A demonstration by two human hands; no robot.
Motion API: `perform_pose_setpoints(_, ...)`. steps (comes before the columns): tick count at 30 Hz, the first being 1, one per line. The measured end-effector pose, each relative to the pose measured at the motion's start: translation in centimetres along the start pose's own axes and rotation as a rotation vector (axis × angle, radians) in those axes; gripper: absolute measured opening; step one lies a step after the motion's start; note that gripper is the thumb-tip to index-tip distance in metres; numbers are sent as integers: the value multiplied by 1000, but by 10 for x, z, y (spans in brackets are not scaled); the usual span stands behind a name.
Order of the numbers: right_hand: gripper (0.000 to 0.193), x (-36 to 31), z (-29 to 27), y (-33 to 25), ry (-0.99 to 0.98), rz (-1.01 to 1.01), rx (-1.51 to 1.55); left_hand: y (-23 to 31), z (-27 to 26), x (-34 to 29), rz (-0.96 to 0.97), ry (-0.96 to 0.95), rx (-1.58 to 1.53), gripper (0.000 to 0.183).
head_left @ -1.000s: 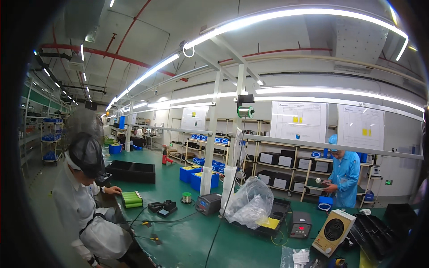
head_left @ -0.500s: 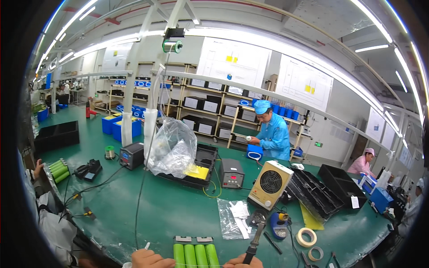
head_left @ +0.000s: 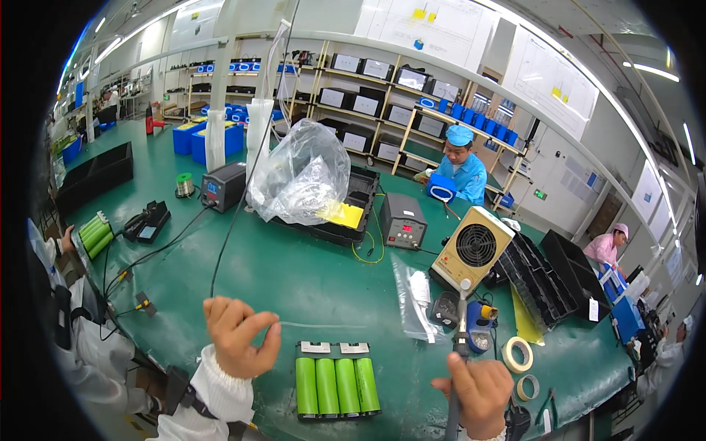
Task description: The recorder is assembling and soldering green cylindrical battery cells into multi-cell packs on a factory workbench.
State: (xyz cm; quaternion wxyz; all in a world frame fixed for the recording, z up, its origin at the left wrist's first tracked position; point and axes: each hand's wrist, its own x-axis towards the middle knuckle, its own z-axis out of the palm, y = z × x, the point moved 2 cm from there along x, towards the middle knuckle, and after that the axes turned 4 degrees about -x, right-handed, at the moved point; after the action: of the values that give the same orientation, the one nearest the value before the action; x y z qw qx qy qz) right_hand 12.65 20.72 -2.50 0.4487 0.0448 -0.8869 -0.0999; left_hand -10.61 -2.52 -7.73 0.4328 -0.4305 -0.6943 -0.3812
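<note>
Left hand: curled, thumb and forefinger pinched on a thin wire. Right hand: wrapped around a soldering iron. Green battery pack: on the workbench toward its near edge, between both hands, touching neither.

1. Between left fingers and right fingers: green battery cells, smooth, satin, plastic-looking.
2. Beyond the left fingers: clear plastic bag, glossy, crinkled.
3. Right of the right fingers: masking-tape roll, matt, papery.
4. Beneath both: green benchtop, smooth, faintly glossy.
</note>
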Motion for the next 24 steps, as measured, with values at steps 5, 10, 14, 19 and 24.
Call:
perform_pose_setpoints(5, 39, -17, 29, 6, 106, 273, 152, -23, 24, -9, -30, 91, -11, 14)
perform_pose_setpoints(10, 44, -45, 72, -15, 253, 727, 795, -34, 22, -23, -22, 96, -10, 14)
perform_pose_setpoints(14, 27, -43, 85, -24, 89, 695, 834, -37, 29, -26, -46, 40, -66, 13)
perform_pose_setpoints(19, 28, -21, 88, -36, -46, 700, 755, -35, 31, -23, -47, 14, -57, 12)
perform_pose_setpoints(24, 24, -11, 90, -40, -37, 676, 719, -37, 31, -27, -71, -21, -61, 11)
